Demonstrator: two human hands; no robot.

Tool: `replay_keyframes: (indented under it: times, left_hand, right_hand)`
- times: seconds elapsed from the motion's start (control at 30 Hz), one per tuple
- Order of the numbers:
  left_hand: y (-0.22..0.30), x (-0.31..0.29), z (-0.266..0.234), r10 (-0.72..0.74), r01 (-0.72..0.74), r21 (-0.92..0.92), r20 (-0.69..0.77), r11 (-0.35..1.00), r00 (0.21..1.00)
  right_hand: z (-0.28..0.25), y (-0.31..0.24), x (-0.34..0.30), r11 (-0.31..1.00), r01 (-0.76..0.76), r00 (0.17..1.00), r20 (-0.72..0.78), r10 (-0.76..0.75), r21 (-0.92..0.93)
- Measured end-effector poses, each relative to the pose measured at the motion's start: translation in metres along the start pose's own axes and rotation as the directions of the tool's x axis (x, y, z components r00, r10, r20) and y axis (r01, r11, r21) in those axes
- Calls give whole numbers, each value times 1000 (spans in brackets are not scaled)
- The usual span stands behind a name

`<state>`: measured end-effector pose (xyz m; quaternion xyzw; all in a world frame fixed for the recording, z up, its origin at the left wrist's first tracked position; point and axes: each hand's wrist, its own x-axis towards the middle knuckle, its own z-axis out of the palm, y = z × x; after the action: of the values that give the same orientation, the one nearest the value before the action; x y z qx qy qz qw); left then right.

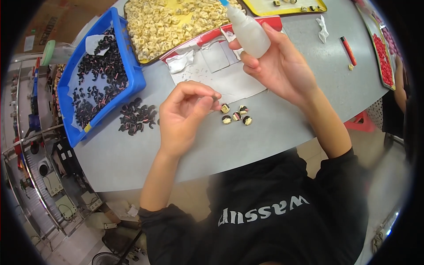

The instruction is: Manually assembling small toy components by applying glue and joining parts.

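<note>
Between the thumb and fingers of my left hand (183, 112) is pinched a small dark piece (215, 98), mostly hidden by the fingertips. My right hand (287, 66) grips a translucent white squeeze bottle (251, 37) with a blue tip, held tilted above the table. Just right of my left hand, several small black-and-cream pieces (236, 116) lie on the grey table (185, 154). To its left is a loose pile of black curved pieces (136, 115), some showing pink. White paper sheets (225, 84) lie under and beyond my hands.
A blue bin (137, 75) of black pieces stands at left. Behind are a tray of cream pieces (172, 26) and a yellow-rimmed tray (291, 12). A red marker (349, 51), crumpled tissue (322, 30) and a tray of red pieces (383, 59) are at right, near another person's arm (399, 84).
</note>
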<state>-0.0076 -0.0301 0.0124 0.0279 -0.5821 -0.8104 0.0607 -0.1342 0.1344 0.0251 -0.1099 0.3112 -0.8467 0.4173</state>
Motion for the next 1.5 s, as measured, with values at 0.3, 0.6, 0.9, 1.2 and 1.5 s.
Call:
replay_keyframes:
  times: [0.3, 0.6, 0.9, 1.2, 1.5]
  left_hand:
    - [-7, 0, 1, -107, 105, -31, -61, 994, 992]
    - [-10, -4, -1, -93, 98, -178, 40, 979, 995]
    - [-16, -5, 3, -95, 115, -165, 126, 980, 987]
    - [-16, -9, 3, -16, 35, -151, 127, 988, 992]
    - [-18, -8, 7, 145, -147, 74, 36, 986, 989]
  right_hand:
    - [-13, 6, 3, 998, 45, 994, 103, -42, -31]
    - [-1, 6, -2, 983, 103, 977, -170, -128, -149]
    - [7, -4, -5, 813, -59, 985, -98, 141, 580]
    - [14, -9, -9, 900, -17, 988, -144, -51, -435]
    - [11, 8, -12, 811, 208, 972, 25, -233, -546]
